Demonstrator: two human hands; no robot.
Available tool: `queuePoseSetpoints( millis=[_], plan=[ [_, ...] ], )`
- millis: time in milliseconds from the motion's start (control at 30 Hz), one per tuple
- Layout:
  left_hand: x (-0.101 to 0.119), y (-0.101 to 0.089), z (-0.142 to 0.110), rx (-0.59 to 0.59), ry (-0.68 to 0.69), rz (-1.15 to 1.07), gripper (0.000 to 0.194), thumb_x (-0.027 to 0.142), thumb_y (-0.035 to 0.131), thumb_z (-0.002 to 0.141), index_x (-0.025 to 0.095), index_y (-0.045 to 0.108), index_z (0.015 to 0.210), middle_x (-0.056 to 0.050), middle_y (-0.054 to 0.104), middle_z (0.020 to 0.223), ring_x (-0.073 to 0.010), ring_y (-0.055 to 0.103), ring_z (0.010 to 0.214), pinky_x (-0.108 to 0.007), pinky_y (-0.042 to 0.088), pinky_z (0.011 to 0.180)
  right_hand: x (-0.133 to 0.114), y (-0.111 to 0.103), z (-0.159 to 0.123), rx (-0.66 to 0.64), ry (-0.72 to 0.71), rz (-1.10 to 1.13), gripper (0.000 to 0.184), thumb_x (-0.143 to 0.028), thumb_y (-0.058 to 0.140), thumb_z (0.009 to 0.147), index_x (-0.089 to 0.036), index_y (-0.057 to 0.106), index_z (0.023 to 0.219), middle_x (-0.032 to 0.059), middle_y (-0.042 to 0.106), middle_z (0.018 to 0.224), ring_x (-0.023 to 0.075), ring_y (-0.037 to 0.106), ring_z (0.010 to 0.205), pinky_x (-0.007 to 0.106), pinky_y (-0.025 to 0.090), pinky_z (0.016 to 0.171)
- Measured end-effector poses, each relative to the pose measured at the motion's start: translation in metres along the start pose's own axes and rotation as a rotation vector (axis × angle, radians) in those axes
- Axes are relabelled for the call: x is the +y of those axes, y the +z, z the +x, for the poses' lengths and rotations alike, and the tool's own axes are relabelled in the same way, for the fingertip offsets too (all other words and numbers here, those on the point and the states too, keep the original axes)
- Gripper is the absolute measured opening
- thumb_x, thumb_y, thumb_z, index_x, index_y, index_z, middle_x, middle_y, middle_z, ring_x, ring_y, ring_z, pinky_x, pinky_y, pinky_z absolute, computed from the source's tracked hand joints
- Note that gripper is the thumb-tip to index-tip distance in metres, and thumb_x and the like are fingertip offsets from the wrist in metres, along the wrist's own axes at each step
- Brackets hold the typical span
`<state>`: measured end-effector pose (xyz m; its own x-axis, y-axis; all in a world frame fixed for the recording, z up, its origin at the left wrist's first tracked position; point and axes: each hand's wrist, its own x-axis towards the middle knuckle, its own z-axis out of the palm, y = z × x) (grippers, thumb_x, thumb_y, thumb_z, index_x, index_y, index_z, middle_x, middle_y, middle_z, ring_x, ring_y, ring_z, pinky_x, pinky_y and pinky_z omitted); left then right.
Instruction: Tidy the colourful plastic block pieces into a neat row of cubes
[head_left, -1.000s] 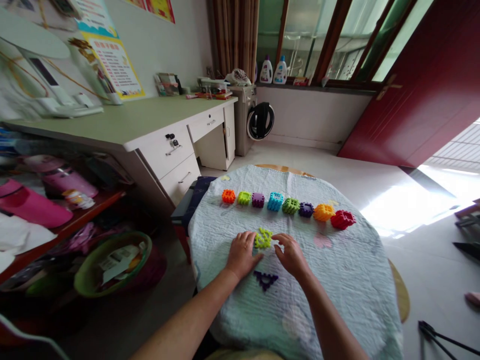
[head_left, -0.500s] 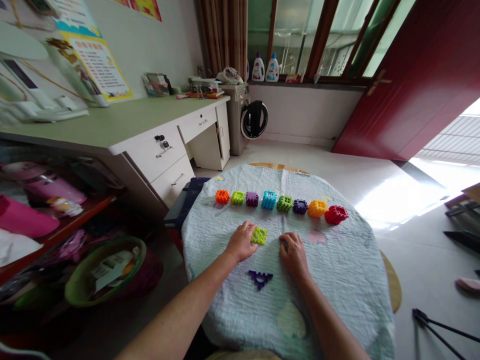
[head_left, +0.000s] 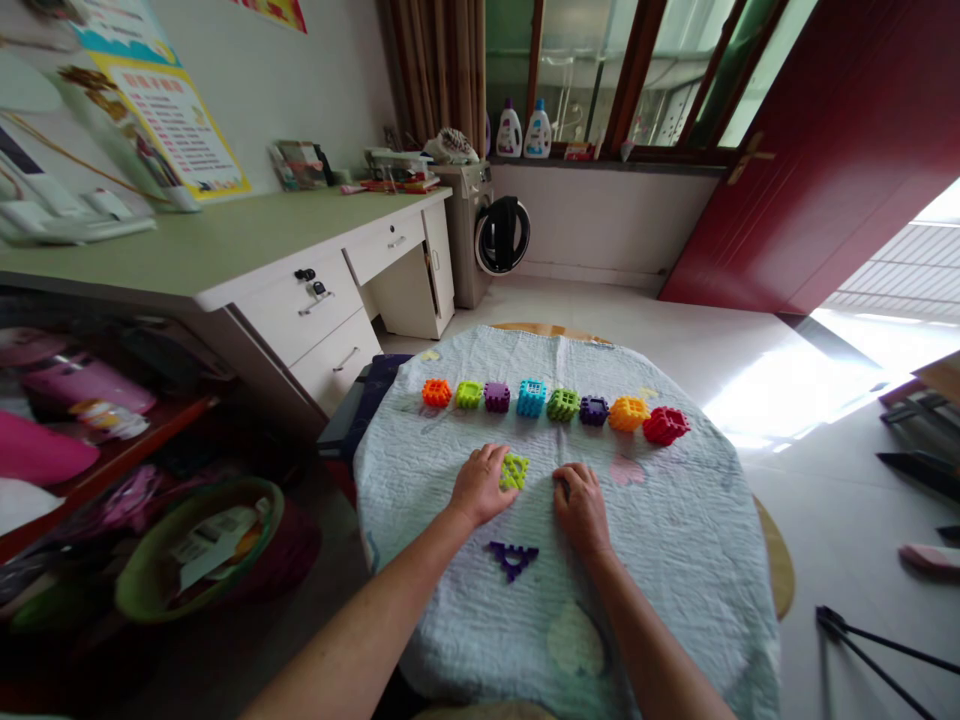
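My left hand [head_left: 481,484] rests on the cloth, its fingers closed on the edge of a flat lime-green openwork plastic building piece [head_left: 514,471]. To its right, my right hand [head_left: 582,505] lies on the cloth with curled fingers; whatever may be inside them is hidden, and only a dark gap shows by the thumb. Between my forearms lies a flat purple triangular piece [head_left: 513,560], touched by neither hand. Beyond the hands stands a row of notched plastic blocks, from an orange block [head_left: 436,393] at the left past a light-blue block [head_left: 531,397] to a red block [head_left: 666,426].
A pale blue cloth [head_left: 675,570] covers the round table. Left of it are a desk [head_left: 247,245] with drawers and a green-rimmed basket [head_left: 131,590]. A washing machine [head_left: 466,240] with its door open stands behind. Black tripod legs [head_left: 862,635] are on the floor at right.
The whole view has shifted slightly, so everything appears a little further left. Both hands and the pieces keep nearly the same places on the cloth.
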<state>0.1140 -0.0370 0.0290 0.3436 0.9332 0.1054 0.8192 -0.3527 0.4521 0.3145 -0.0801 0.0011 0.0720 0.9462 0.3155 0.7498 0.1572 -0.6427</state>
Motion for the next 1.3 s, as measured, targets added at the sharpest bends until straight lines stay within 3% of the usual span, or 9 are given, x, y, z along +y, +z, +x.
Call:
queuePoseSetpoints(
  millis=[167, 333, 500, 700, 867, 967, 1100, 1200, 1300],
  plan=[
    [0.001, -0.006, -0.001, 0.015, 0.033, 0.000, 0.058, 0.033, 0.075, 0.069, 0.019, 0.055, 0.122, -0.009, 0.063, 0.112, -0.0265, 0.057, 0.107, -0.039, 0.045, 0.096, -0.001, 0.000, 0.000, 0.001, 0.005, -0.010, 0.019, -0.014, 0.046, 0.084, -0.022, 0.063, 0.088, 0.0062, 0.062, 0.094, 0.0216, 0.052, 0.092, 0.035, 0.042, 0.088],
    [0.010, -0.016, -0.005, -0.004, 0.031, 0.111, 0.028, 0.038, 0.073, 0.073, 0.020, 0.062, 0.092, -0.007, 0.065, 0.096, -0.0259, 0.058, 0.096, -0.038, 0.045, 0.087, -0.002, 0.000, 0.000, -0.001, 0.011, -0.016, 0.020, -0.014, 0.045, 0.085, -0.022, 0.063, 0.088, 0.0061, 0.061, 0.094, 0.0216, 0.052, 0.093, 0.035, 0.042, 0.088],
    [0.005, -0.024, -0.009, -0.120, -0.137, -0.019, 0.008, 0.027, 0.066, 0.077, 0.021, 0.061, 0.076, -0.001, 0.064, 0.075, -0.0175, 0.060, 0.076, -0.028, 0.042, 0.070, -0.001, 0.000, 0.000, -0.005, 0.018, -0.021, 0.020, -0.013, 0.045, 0.084, -0.021, 0.063, 0.087, 0.0063, 0.062, 0.095, 0.0216, 0.052, 0.094, 0.034, 0.041, 0.088],
    [0.005, -0.013, 0.004, -0.110, -0.373, -0.490, 0.014, 0.023, 0.069, 0.070, 0.018, 0.058, 0.063, 0.003, 0.062, 0.061, -0.0117, 0.057, 0.061, -0.022, 0.039, 0.060, -0.001, 0.001, 0.000, 0.014, 0.009, -0.022, 0.019, -0.013, 0.046, 0.084, -0.021, 0.063, 0.085, 0.0061, 0.062, 0.092, 0.0210, 0.052, 0.092, 0.033, 0.041, 0.087],
    [0.016, 0.006, 0.017, -0.051, -0.474, -0.518, 0.015, 0.029, 0.062, 0.079, 0.016, 0.060, 0.071, 0.000, 0.066, 0.064, -0.0106, 0.058, 0.055, -0.022, 0.041, 0.057, 0.000, 0.002, 0.000, 0.023, 0.001, -0.031, 0.019, -0.012, 0.046, 0.084, -0.020, 0.063, 0.084, 0.0057, 0.062, 0.091, 0.0205, 0.051, 0.090, 0.033, 0.040, 0.085],
    [0.018, 0.005, 0.015, -0.053, -0.509, -0.487, 0.021, 0.033, 0.059, 0.083, 0.017, 0.059, 0.069, 0.000, 0.063, 0.056, -0.0122, 0.058, 0.052, -0.024, 0.041, 0.057, 0.000, 0.002, 0.001, 0.026, -0.001, -0.034, 0.019, -0.011, 0.046, 0.083, -0.020, 0.063, 0.084, 0.0055, 0.062, 0.091, 0.0204, 0.051, 0.089, 0.033, 0.040, 0.085],
    [0.016, -0.008, 0.005, -0.034, -0.425, -0.172, 0.027, 0.040, 0.060, 0.084, 0.019, 0.058, 0.066, -0.002, 0.062, 0.063, -0.0179, 0.063, 0.069, -0.029, 0.044, 0.069, -0.001, 0.001, 0.001, 0.029, -0.004, -0.035, 0.019, -0.011, 0.046, 0.083, -0.020, 0.063, 0.084, 0.0055, 0.061, 0.091, 0.0204, 0.051, 0.089, 0.033, 0.040, 0.084],
    [0.017, -0.012, -0.001, 0.000, -0.177, -0.011, 0.021, 0.039, 0.066, 0.079, 0.021, 0.063, 0.090, -0.004, 0.066, 0.094, -0.0203, 0.061, 0.095, -0.031, 0.045, 0.086, -0.001, 0.002, 0.001, 0.029, -0.004, -0.031, 0.019, -0.011, 0.046, 0.084, -0.020, 0.063, 0.084, 0.0057, 0.061, 0.091, 0.0205, 0.050, 0.089, 0.033, 0.040, 0.084],
    [0.020, -0.007, 0.001, -0.013, 0.037, 0.038, 0.055, 0.039, 0.076, 0.069, 0.022, 0.057, 0.118, -0.008, 0.053, 0.131, -0.0256, 0.048, 0.122, -0.036, 0.037, 0.106, -0.001, 0.002, 0.000, 0.030, -0.004, -0.032, 0.019, -0.011, 0.046, 0.084, -0.020, 0.063, 0.086, 0.0060, 0.061, 0.091, 0.0208, 0.050, 0.090, 0.033, 0.040, 0.085]
  ],
)
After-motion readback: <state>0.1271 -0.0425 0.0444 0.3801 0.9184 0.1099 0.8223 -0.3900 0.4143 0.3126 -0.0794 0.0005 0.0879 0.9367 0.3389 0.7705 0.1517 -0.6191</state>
